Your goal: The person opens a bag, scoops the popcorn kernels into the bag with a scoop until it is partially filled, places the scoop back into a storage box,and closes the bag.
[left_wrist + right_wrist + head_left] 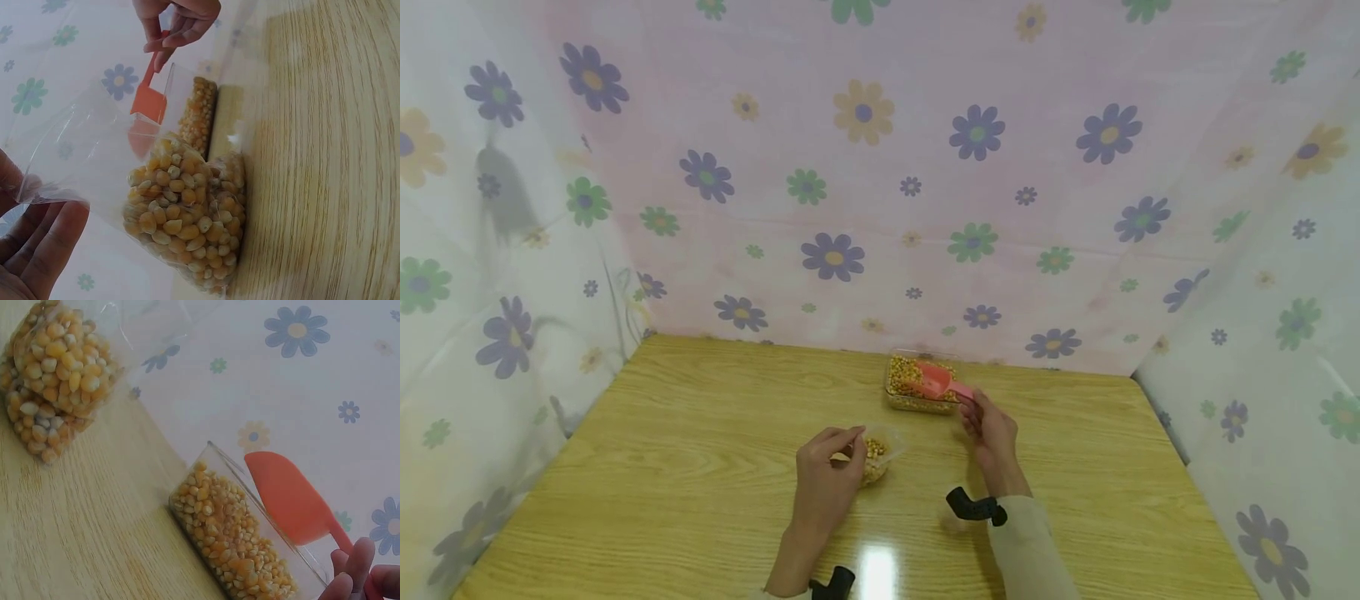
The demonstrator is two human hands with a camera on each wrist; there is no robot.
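Observation:
My left hand (829,477) pinches the rim of a clear plastic bag (69,147), which stands on the table with corn kernels (181,219) filling its lower part. To the right and farther back is a clear rectangular container (917,404), also holding corn kernels (231,544). My right hand (996,433) grips the handle of a red scoop (934,380). The scoop's blade overlaps the container in the head view and shows at its top edge in the right wrist view.
The wooden table (700,433) carries the bag and the container. A flowered cloth (910,217) hangs right behind the container and along both sides. Dark wrist mounts (973,505) sit on both wrists.

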